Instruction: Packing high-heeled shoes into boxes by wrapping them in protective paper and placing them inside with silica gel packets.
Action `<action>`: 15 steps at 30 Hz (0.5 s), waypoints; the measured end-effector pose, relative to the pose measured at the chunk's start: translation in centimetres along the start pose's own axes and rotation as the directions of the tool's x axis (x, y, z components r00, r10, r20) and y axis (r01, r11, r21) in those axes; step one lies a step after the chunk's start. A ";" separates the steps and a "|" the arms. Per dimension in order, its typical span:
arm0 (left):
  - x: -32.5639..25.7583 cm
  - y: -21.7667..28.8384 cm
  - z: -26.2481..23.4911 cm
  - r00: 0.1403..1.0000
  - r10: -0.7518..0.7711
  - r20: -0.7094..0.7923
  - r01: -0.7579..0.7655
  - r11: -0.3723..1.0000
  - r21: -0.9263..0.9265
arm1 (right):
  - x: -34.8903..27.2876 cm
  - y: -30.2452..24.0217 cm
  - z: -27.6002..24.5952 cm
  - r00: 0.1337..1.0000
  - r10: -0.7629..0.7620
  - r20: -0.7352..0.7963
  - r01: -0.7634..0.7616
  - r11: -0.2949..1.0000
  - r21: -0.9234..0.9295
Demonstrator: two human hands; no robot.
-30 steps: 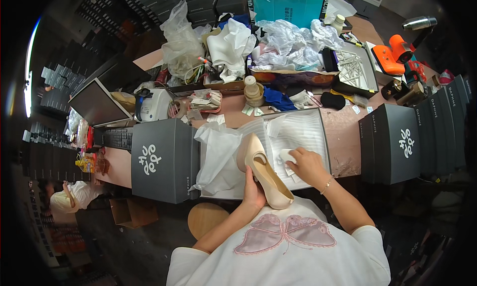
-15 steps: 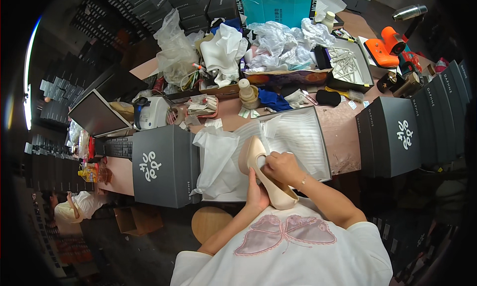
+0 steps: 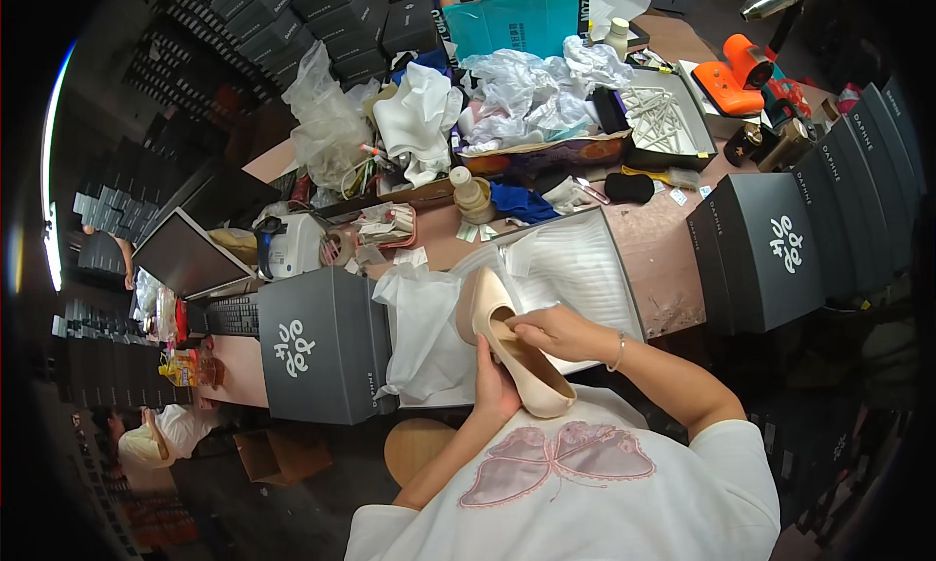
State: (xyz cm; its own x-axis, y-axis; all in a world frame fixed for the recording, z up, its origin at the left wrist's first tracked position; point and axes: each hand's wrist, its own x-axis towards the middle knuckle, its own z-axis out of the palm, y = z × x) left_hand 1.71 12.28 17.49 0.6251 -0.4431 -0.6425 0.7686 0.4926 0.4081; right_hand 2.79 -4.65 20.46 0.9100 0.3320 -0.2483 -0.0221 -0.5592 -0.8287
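Note:
A beige pump shoe [image 3: 534, 374] is tilted in front of my chest, toe up toward the table and heel end near my shirt. My left hand [image 3: 495, 387] grips it from the left side, thumb along the outer wall. At the shoe's mouth is my right hand [image 3: 565, 334], its fingers curled and pressed together; whatever they hold is too small or hidden to name. Behind the shoe lies an open shoebox [image 3: 632, 303] lined with white ribbed padding [image 3: 570, 264]. Crumpled white tissue paper [image 3: 417, 312] spreads over its left part.
Dark closed shoeboxes stand left [image 3: 327, 342] and right [image 3: 751, 254] of the open one. Behind are a glue bottle [image 3: 470, 193], a blue cloth [image 3: 522, 203], a label printer [image 3: 292, 246] and a tray of white sticks [image 3: 653, 117]. A wooden stool [image 3: 414, 447] is below left.
My right hand has drawn back a little from inside the shoe, opening more of the inside to view. The shoe has turned slightly, and the whole view has shifted.

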 end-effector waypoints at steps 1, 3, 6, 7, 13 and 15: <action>0.3 0.1 -0.1 0.999 0.034 -0.003 -0.034 0.999 0.001 | -0.9 -0.1 0.4 0.998 -0.061 -0.014 0.061 0.998 0.011; 0.1 0.4 0.1 0.998 0.053 0.026 -0.053 0.999 0.006 | -1.7 0.3 2.9 0.978 -0.180 -0.104 0.187 0.980 0.065; 2.8 -2.4 -1.7 0.918 0.378 0.118 -0.388 0.919 0.073 | 2.4 0.9 3.6 0.925 -0.284 -0.252 0.298 0.954 0.017; 3.0 -2.1 -1.6 0.932 0.335 0.139 -0.346 0.936 0.069 | 3.1 0.4 3.2 0.946 -0.263 -0.192 0.256 0.965 -0.062; 0.2 1.0 0.4 0.941 0.300 0.156 -0.331 0.909 0.251 | 2.0 -1.3 1.1 0.949 -0.269 -0.162 0.246 0.958 -0.145; 0.7 4.3 1.2 0.833 0.509 0.218 -0.553 0.746 0.371 | 0.2 -1.7 0.8 0.936 -0.242 -0.255 0.247 0.969 -0.013</action>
State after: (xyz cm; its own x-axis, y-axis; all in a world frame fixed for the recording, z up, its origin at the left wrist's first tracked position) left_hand 5.55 13.21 19.57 0.9415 -0.2810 -0.1861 0.2780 0.3351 0.9002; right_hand 2.64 -3.03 21.40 0.9628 0.2525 0.0961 0.2088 -0.4699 -0.8577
